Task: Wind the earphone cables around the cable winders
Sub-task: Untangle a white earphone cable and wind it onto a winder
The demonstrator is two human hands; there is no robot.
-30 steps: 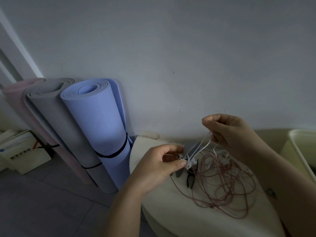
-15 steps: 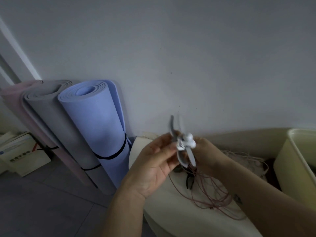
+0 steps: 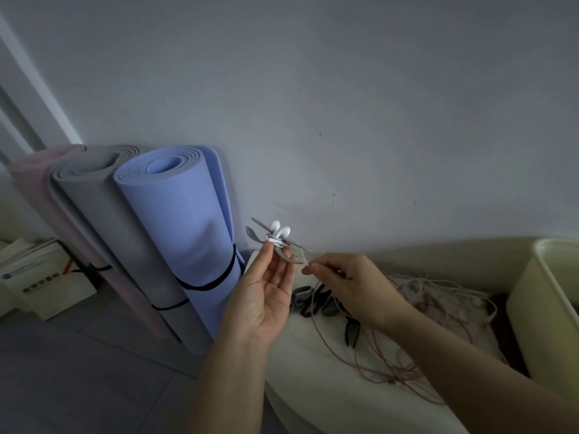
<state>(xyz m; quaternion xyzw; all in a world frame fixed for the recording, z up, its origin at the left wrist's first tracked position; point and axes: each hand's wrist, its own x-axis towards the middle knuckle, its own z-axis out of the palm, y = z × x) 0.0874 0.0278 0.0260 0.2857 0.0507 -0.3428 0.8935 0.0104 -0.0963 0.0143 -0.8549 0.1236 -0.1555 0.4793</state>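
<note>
At frame centre, the left hand (image 3: 266, 296) pinches a grey winder (image 3: 275, 242) carrying white earbuds (image 3: 279, 229); the right hand (image 3: 347, 283) pinches what looks like the white cable (image 3: 301, 256) beside it.

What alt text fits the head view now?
A left hand pinches a grey winder with two white earbuds at its middle, while the right hand pinches the white cable beside it. Below, loose pink cables and spare winders lie on a pale table; rolled mats lean against the wall.
</note>
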